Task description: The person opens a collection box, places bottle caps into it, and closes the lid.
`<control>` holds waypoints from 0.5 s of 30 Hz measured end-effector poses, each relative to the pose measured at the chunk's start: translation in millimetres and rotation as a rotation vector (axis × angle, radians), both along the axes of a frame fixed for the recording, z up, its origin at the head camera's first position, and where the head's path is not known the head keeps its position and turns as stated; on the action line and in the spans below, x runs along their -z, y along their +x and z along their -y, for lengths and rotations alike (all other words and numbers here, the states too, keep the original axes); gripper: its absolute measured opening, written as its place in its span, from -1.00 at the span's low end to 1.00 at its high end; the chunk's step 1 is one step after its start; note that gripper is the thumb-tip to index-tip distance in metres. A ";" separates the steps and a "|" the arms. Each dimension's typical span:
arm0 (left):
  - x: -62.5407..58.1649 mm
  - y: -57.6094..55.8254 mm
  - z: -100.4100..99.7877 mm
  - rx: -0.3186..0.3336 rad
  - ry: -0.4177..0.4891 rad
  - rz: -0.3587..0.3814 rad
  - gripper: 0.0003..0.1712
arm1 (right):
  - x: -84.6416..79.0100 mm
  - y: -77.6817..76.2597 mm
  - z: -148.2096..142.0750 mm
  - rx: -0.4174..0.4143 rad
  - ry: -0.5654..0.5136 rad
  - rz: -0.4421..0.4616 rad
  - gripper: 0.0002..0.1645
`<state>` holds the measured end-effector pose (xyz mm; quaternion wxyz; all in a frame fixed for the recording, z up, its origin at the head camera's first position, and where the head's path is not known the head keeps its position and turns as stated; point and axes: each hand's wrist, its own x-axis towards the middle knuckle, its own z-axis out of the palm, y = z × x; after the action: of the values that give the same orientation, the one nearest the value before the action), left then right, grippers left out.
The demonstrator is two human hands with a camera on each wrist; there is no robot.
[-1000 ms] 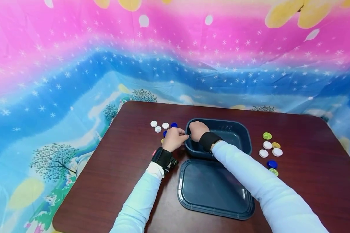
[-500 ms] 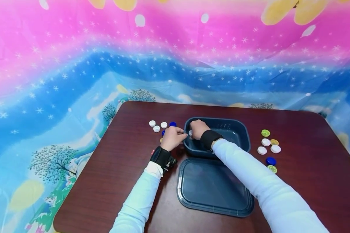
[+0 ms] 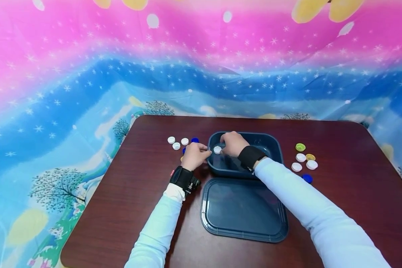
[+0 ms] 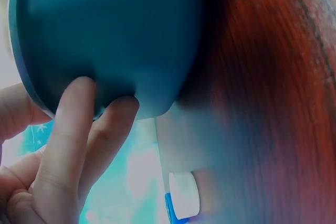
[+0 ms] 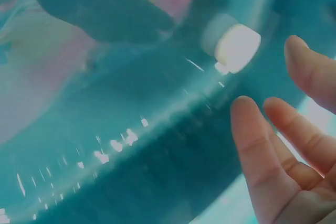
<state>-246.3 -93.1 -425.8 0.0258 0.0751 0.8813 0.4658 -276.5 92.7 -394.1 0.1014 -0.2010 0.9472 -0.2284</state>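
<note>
A dark plastic container (image 3: 227, 172) stands on the table with a white bottle cap (image 3: 217, 150) at the left end of its inside. My left hand (image 3: 193, 156) pinches the container's left rim; in the left wrist view its fingers (image 4: 76, 124) lie against the outer wall. Over the container's inside is my right hand (image 3: 234, 144). Seen from the right wrist, its fingertips (image 5: 244, 108) are spread and hold nothing, a small distance from the white cap (image 5: 241, 48).
The container's flat dark lid (image 3: 244, 208) lies in front of it. White, blue and yellow caps sit left of the container, including a white cap (image 3: 176, 146). Several more, among them a green cap (image 3: 300, 147) and a blue cap (image 3: 307, 178), lie at the right.
The right hand has let go of the white cap inside the container and moved right, away from it. The left hand has kept its hold on the rim.
</note>
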 end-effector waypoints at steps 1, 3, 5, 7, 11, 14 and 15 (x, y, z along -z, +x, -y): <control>0.1 -0.2 -0.3 0.000 -0.003 -0.001 -0.76 | -4.6 3.0 -4.3 0.003 -0.008 -0.004 -0.54; 0.1 -0.3 -1.1 -0.001 -0.002 0.001 -0.75 | -13.7 9.0 -15.0 0.006 -0.026 -0.021 -0.53; -0.1 -0.1 -1.6 -0.001 -0.005 -0.001 -0.75 | -23.3 14.9 -28.1 0.016 -0.040 -0.033 -0.54; 0.3 0.2 -1.7 -0.002 -0.007 -0.003 -0.77 | -32.0 20.5 -43.6 0.031 -0.054 -0.048 -0.55; 0.5 0.6 -2.2 -0.009 -0.004 -0.005 -0.78 | -45.4 29.7 -80.5 0.067 -0.072 -0.097 -0.59; 1.2 0.5 -3.2 -0.017 -0.009 -0.006 -0.78 | -51.9 35.1 -110.9 0.102 -0.072 -0.137 -0.60; 1.5 0.5 -3.6 -0.017 -0.013 -0.009 -0.78 | -53.0 36.5 -120.9 0.116 -0.069 -0.146 -0.60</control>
<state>-245.8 -89.5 -427.3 0.0184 0.0696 0.8851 0.4597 -240.0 213.6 -341.1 0.0117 -0.1651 0.9537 -0.2512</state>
